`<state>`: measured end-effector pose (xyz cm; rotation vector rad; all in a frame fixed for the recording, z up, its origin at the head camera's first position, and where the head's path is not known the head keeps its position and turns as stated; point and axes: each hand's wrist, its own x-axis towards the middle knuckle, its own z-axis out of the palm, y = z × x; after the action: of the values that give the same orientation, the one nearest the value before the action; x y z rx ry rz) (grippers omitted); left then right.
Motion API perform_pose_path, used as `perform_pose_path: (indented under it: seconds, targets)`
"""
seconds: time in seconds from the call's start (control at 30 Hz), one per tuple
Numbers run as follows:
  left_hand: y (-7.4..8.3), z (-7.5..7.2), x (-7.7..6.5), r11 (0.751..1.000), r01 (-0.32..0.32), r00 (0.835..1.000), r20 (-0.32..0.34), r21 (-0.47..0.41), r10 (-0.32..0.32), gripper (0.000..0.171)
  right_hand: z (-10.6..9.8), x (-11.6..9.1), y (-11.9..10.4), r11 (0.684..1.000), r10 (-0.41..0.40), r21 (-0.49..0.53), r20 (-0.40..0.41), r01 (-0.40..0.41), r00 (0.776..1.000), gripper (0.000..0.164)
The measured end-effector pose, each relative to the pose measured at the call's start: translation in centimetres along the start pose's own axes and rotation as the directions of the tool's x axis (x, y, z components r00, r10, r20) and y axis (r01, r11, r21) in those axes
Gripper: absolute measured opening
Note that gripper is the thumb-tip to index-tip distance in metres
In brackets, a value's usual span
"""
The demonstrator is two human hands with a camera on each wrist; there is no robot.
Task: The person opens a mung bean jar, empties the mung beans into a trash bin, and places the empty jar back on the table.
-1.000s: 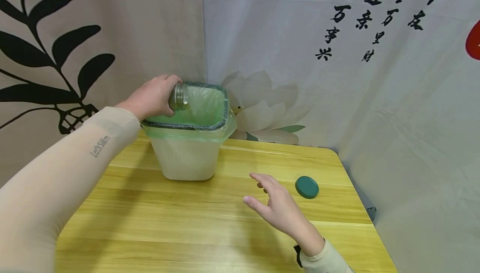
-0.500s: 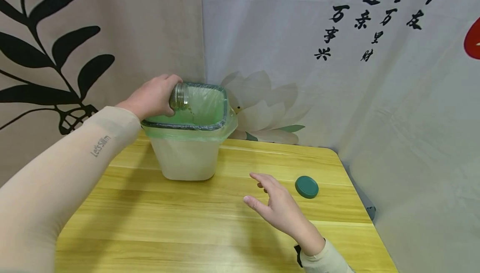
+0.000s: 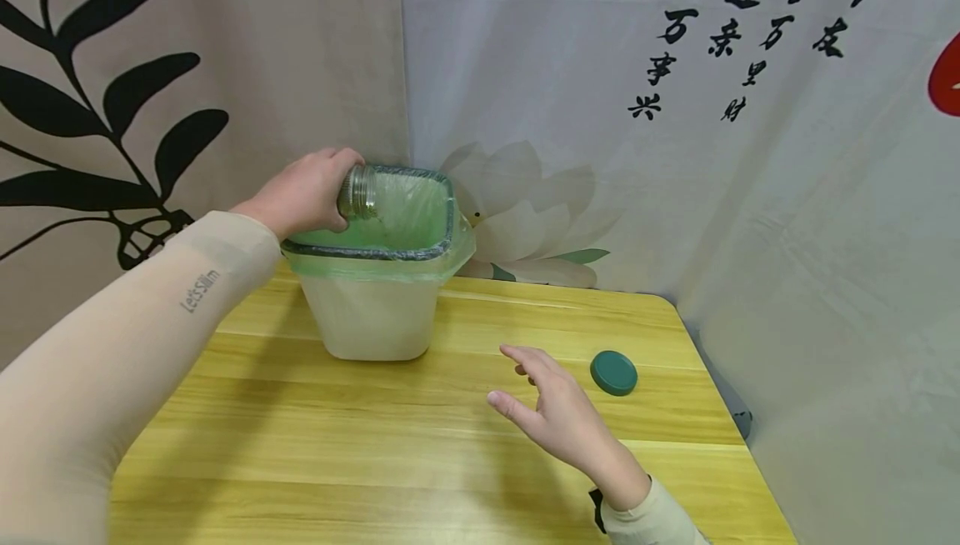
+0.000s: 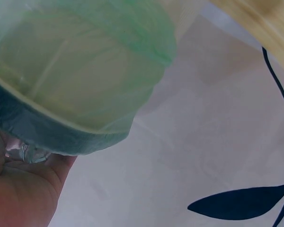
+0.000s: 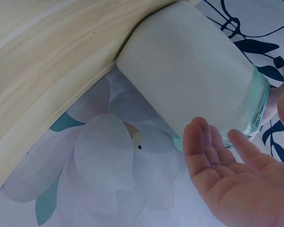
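Note:
My left hand (image 3: pixel 307 192) grips a clear glass jar (image 3: pixel 360 192) tipped on its side, its threaded mouth facing right over the bin. The white plastic bin (image 3: pixel 381 316) is lined with a green bag (image 3: pixel 416 212) folded over its dark rim. In the left wrist view, the bin's rim hides most of the jar. My right hand (image 3: pixel 558 416) hovers above the table in front of the bin, fingers loosely extended and holding nothing. To its right, a round green lid (image 3: pixel 614 372) lies flat.
The wooden table (image 3: pixel 360 462) has a rounded back right corner. Printed cloth hangings (image 3: pixel 525 53) stand close behind the table and at its right side. The bin sits near the table's back edge.
Small bits falling from the jar's mouth in the earlier frames have thinned out to hardly any. Both hands, the bin and the lid stay in place.

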<state>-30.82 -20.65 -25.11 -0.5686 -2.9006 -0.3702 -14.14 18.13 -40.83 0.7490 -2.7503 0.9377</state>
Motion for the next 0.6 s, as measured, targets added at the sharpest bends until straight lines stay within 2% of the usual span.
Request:
perform_pose_path:
  seconds: [0.6]
  targets:
    - [-0.01,-0.19,-0.06,1.0,-0.008,1.0,0.003,0.029,0.007,0.082,-0.01,-0.11,0.09,1.0,0.001,0.012,-0.003,-0.001,1.0,0.064]
